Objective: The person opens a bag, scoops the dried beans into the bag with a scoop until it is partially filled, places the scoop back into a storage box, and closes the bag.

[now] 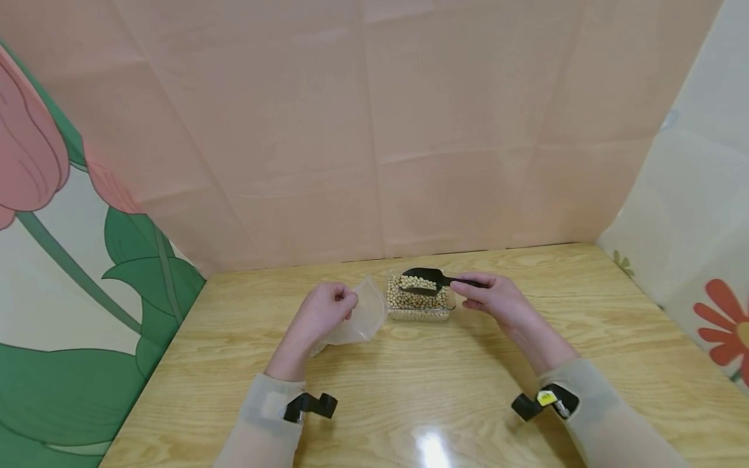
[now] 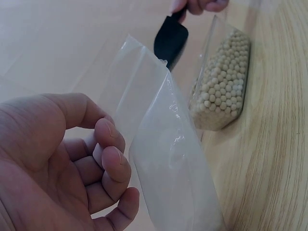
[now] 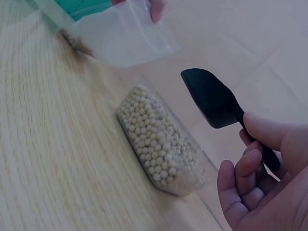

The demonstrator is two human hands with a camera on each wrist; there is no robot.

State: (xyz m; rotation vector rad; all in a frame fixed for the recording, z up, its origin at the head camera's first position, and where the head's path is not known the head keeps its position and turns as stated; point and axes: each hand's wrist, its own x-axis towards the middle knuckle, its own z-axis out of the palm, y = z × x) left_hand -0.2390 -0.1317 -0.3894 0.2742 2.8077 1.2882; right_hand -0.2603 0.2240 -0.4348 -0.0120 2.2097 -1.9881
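A painted pink tulip (image 1: 32,130) and broad green leaves (image 1: 58,390) cover the wall well to the left of the left hand (image 1: 324,309), whose curled fingers pinch a clear plastic bag (image 1: 368,312) near its upper edge. The bag hangs below and to the right of that hold, its lower end down on the wood-grain table (image 1: 409,383); what lies in that end is too blurred to tell. Behind the grip, a pale sleeve (image 1: 263,422) carries a black wrist mount (image 1: 310,406).

Just right of the bag — between the two hands — a clear container (image 1: 419,314) sits on the table, filled with round, pale beads (image 1: 400,300). Over it, ahead and to the left of the other grip, reaches the blade of a black scoop (image 3: 209,98), raised above the container, with more beads showing in its bowl in the head view. The right hand (image 1: 491,298) holds the scoop by its handle, thumb on one side and curled fingers on the other.

A second sleeve (image 1: 608,416) and mount (image 1: 544,400) follow behind that hand. Beyond both grips hangs a creased pinkish backdrop (image 1: 374,130) — and far to the right of the scoop-holding hand, a red flower (image 1: 722,318) decorates the side wall.
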